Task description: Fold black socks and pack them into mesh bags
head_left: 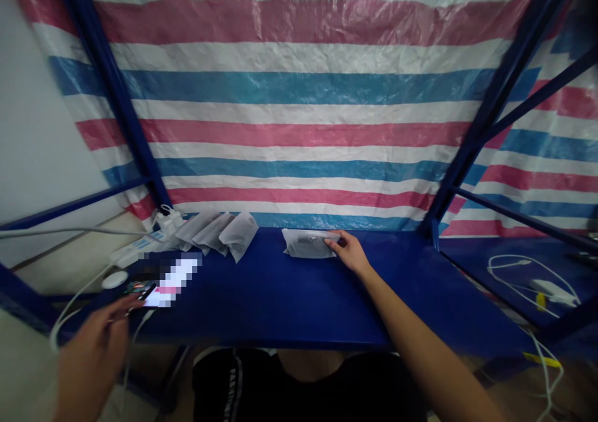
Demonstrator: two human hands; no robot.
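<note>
My right hand (pixel 350 252) grips the right end of a frosted zip pouch (pixel 311 244) on the blue tabletop, fingers bent over its upper corner. Something small and dark shows faintly through the pouch; I cannot make out what. At the left, my left hand (pixel 96 347) is slightly blurred, with its fingers stretched toward the near edge of a lit smartphone (pixel 149 294). Its fingertips touch or nearly touch the phone, whose screen is partly pixelated. Several similar frosted pouches (pixel 240 232) stand in a leaning row behind the phone.
A white power strip (pixel 140 247) with a plugged-in charger (pixel 169 222) and cables lies at the back left, near a round white object (pixel 114 279). Blue metal posts (pixel 467 135) frame the blue table (pixel 280 303). Striped sheeting (pixel 299 135) hangs behind. White cables (pixel 554 291) lie at right.
</note>
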